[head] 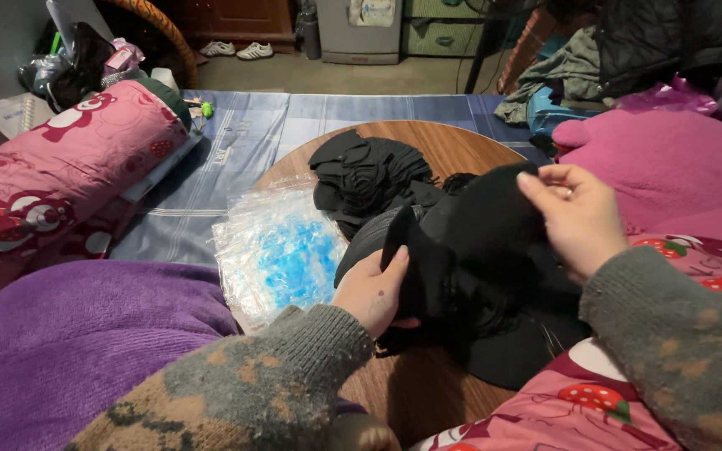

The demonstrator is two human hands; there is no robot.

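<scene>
My left hand (373, 288) grips the near edge of a black fabric piece (470, 242) held over a round wooden table (415, 388). My right hand (577, 219) pinches the same black piece at its upper right edge. Behind it, a heap of more black fabric pieces (365, 171) lies on the far part of the table. A stack of clear plastic bags with blue print (282, 246) lies on the table's left side, just left of my left hand. More black fabric spreads under my hands toward the table's near right edge.
A pink rolled quilt (52, 179) lies at the left on a blue striped mat (236, 146). A purple blanket (68, 334) covers the near left. A magenta cushion (670, 167) and strawberry-print cloth (612, 392) sit at the right. Clothes pile up far right.
</scene>
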